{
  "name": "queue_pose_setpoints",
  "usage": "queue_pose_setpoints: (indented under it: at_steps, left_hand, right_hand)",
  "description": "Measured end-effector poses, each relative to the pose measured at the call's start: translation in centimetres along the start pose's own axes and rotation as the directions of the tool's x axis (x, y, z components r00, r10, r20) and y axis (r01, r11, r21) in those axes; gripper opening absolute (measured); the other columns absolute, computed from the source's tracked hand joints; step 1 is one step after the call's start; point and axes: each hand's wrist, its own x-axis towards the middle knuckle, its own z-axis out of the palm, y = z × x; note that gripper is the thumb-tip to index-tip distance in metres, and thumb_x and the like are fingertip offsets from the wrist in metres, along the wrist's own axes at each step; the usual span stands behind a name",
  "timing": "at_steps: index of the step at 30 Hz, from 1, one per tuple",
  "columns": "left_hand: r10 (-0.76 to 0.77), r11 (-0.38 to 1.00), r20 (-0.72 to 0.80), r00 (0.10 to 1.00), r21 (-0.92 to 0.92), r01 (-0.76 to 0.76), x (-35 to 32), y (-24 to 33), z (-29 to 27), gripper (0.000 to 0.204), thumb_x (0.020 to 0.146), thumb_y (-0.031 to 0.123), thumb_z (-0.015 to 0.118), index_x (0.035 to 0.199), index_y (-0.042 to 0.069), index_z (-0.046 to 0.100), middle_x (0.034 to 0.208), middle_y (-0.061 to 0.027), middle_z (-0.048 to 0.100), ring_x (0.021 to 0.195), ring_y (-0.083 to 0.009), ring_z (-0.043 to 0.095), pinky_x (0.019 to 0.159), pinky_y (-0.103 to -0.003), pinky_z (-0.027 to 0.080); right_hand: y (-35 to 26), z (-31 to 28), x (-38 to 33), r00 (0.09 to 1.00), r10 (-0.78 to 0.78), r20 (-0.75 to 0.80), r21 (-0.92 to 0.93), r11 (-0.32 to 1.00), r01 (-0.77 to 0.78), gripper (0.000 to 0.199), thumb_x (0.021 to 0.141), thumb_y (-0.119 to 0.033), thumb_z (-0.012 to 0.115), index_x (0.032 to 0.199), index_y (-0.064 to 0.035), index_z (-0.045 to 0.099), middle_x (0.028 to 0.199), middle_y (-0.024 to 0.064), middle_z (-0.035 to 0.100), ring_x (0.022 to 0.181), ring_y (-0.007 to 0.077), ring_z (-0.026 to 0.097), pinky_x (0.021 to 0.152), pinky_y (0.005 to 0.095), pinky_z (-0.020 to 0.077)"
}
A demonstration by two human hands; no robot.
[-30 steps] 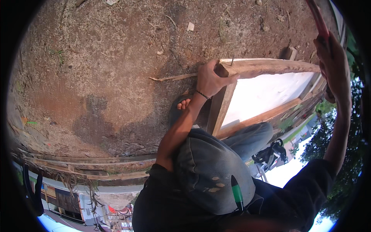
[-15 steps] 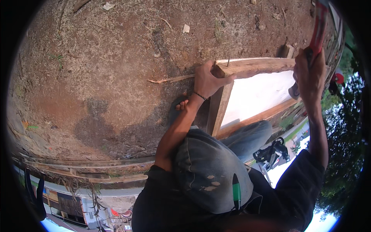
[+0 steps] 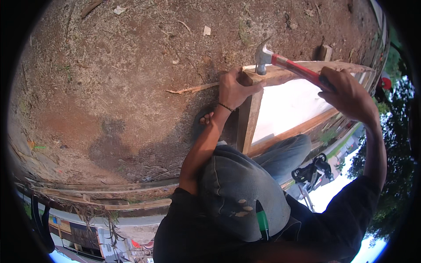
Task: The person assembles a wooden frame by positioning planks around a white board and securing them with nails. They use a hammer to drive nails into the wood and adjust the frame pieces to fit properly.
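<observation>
R hand (image 3: 348, 94) fingers wrapped round red hammer (image 3: 287, 65) handle, steel head down on wooden frame (image 3: 280, 76) corner. L hand (image 3: 234, 87) fingers gripping same corner, just beside head. Frame w/ white panel (image 3: 294, 105) lies on dirt ground (image 3: 123, 87).

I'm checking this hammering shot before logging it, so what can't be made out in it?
Head view only:
- Nail: under the hammer head, too small to tell whether one is there.
- Corner joint of the wooden frame: covered by the left hand.
- Hammer grip: wrapped by the right hand.
- Frame's far end: bent and cut off at the fisheye rim.
- Frame's near rail: partly behind the bent knee.
</observation>
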Motion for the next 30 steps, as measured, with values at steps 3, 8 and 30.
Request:
queue_pose_setpoints:
  at_steps: [3, 8, 30]
  left_hand:
    - [-0.031, 0.999, 0.013, 0.999, 0.006, 0.031, -0.2, -0.8, -0.2, 0.057, 0.068, 0.044, 0.094, 0.092, -0.001, 0.069, 0.076, -0.0046, 0.071, 0.067, -0.0077, 0.063, 0.059, -0.028, 0.052]
    - [-0.022, 0.999, 0.033, 0.999, 0.048, 0.02, 0.2, 0.0, 0.2, 0.057, 0.065, 0.045, 0.094, 0.084, -0.002, 0.069, 0.072, -0.008, 0.071, 0.064, -0.0123, 0.067, 0.059, -0.031, 0.055]
    - [-0.072, 0.996, 0.08, 0.994, 0.055, 0.068, -0.1, -0.2, -0.1, 0.059, 0.07, 0.044, 0.092, 0.098, -0.003, 0.072, 0.083, -0.0076, 0.073, 0.072, -0.0109, 0.067, 0.066, -0.028, 0.054]
  right_hand:
    - [0.6, -4.2, 0.6, 0.889, 0.123, -0.442, 0.203, 0.979, -0.035, 0.019, 0.096, -0.016, 0.068, 0.105, -0.0027, 0.059, 0.073, 0.0022, 0.054, 0.06, 0.0114, 0.049, 0.055, 0.0295, 0.041]
    - [0.4, 6.3, 1.1, 0.893, 0.028, -0.45, 0.222, 0.972, 0.081, 0.02, 0.098, -0.009, 0.062, 0.106, -0.0013, 0.046, 0.071, 0.0104, 0.054, 0.06, 0.0229, 0.055, 0.054, 0.0391, 0.0409]
    - [0.5, 2.5, 0.9, 0.748, 0.377, -0.546, 0.513, 0.857, -0.058, 0.012, 0.096, -0.01, 0.062, 0.103, -0.0013, 0.056, 0.07, 0.0046, 0.057, 0.054, 0.0168, 0.052, 0.05, 0.032, 0.0409]
